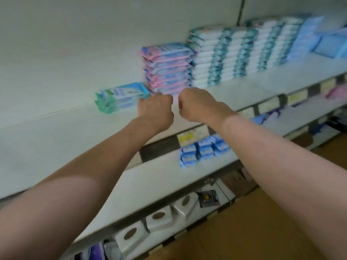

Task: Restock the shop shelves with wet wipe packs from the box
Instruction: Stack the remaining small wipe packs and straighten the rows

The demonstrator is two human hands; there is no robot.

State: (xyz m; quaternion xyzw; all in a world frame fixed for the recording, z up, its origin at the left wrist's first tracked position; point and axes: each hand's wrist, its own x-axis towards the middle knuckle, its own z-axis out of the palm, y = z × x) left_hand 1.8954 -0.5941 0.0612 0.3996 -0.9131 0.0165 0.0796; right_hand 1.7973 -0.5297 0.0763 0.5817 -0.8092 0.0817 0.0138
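The left hand (155,107) and the right hand (197,106) reach out side by side over the top shelf, knuckles nearly meeting, with only their backs turned to the camera. The fingers of both curl away out of sight. The frame is also smeared by motion, so I cannot tell whether either hand clasps a pack or is merely bunched. The left fingertips lie against, or just beside, the near end of a low pile of green-and-blue soft plastic wet wipe packs (122,97) to its left.

Directly beyond both hands rises a taller stack of pink-and-blue wet wipe packs (167,66), its lowest packs hidden behind the knuckles. My guess is that the hands are squaring up or seating packs at the foot of this stack, so that each kind sits in its own column.

Further right of the right hand stand several rows of white-and-teal packs (225,55), piled higher, then pale blue packs (308,34) at the far end. All of them rest on the white flat shelf board (56,132), which runs bare to the left of the left hand.

Below the forearms, small blue packets (199,149) sit on the next shelf, and white square tissue boxes with oval openings (159,216) sit lower down. The supply box is not in view.
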